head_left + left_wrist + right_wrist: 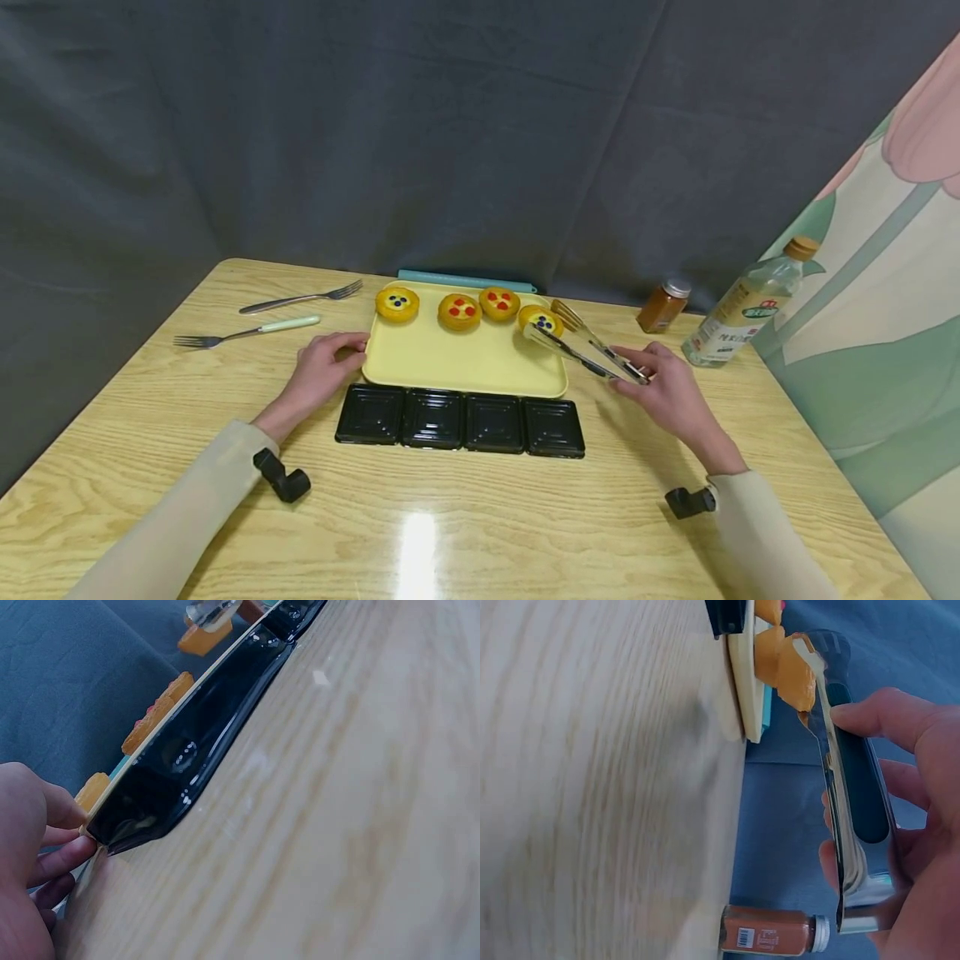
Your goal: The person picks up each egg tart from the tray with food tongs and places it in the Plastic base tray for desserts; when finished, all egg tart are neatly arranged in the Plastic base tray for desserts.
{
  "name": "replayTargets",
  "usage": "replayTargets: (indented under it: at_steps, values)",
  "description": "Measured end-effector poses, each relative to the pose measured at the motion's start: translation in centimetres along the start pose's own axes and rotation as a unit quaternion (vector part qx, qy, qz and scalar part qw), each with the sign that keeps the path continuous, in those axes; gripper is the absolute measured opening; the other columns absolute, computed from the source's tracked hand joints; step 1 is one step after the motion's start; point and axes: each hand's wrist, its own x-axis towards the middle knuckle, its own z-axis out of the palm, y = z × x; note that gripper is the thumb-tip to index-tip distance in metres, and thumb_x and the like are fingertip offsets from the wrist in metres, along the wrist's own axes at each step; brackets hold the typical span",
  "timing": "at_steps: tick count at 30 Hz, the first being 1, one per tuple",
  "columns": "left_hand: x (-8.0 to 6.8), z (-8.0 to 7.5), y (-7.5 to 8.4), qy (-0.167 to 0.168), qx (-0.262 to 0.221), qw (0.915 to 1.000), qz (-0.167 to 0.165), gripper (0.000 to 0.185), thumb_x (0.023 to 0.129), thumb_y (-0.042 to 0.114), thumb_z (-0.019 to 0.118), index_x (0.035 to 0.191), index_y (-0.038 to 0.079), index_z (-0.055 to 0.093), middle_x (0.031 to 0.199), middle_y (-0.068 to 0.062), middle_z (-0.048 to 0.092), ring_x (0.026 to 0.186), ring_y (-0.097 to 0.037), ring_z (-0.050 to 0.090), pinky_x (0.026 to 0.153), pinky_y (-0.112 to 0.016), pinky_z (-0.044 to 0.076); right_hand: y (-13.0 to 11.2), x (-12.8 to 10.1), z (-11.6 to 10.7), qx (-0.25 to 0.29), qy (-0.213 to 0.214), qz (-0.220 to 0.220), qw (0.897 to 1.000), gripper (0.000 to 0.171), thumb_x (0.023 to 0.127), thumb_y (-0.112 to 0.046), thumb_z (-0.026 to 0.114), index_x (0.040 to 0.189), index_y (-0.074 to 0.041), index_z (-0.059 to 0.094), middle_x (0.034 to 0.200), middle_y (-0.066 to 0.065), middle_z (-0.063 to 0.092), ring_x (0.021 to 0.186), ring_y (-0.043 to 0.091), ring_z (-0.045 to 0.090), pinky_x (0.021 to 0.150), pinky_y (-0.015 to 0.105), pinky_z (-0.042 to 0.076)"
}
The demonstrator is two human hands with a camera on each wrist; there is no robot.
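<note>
A yellow tray (465, 358) carries a row of small tarts along its far edge. My left hand (351, 350) holds the tray's left rim; in the left wrist view its fingertips (71, 851) touch the tray corner. My right hand (645, 371) grips metal tongs (581, 346), and their tips sit on either side of the rightmost tart, the blueberry one (540, 320). The right wrist view shows the tongs (847, 787) against that tart (784, 667) at the tray's edge (742, 682). A black four-cup tray (459, 421) lies just in front, empty.
Two forks (300, 298) (247, 332) lie left of the tray. A spice jar (663, 305) and an oil bottle (750, 304) stand at the right rear. A teal strip (465, 281) lies behind the tray. Dark cloth hangs behind the wooden table (465, 533).
</note>
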Motion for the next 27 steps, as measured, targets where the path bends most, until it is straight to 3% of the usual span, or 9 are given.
replayTargets:
  at_steps: [20, 27]
  values:
    - [0.0, -0.1, -0.2, 0.002, -0.001, 0.9999, 0.010, 0.038, 0.096, 0.010, 0.064, 0.132, -0.004, 0.063, 0.118, -0.018, 0.069, 0.125, -0.040, 0.050, 0.102, -0.061, 0.021, -1.5, -4.0, -1.7, -0.003, 0.011, -0.033, 0.999, 0.044, 0.085, -0.008, 0.080, 0.127, -0.003, 0.071, 0.079, 0.003, 0.044, 0.070, 0.014, 0.038, 0.054, 0.027, 0.034]
    - [0.2, 0.0, -0.4, 0.005, 0.003, 0.9999, 0.014, 0.036, 0.096, 0.009, 0.065, 0.130, -0.002, 0.065, 0.116, -0.017, 0.070, 0.124, -0.038, 0.054, 0.109, -0.063, 0.019, -1.8, -5.5, -1.9, -0.001, 0.011, -0.047, 0.999, 0.043, 0.081, -0.004, 0.082, 0.123, -0.002, 0.072, 0.080, 0.001, 0.044, 0.072, 0.012, 0.038, 0.054, 0.024, 0.036]
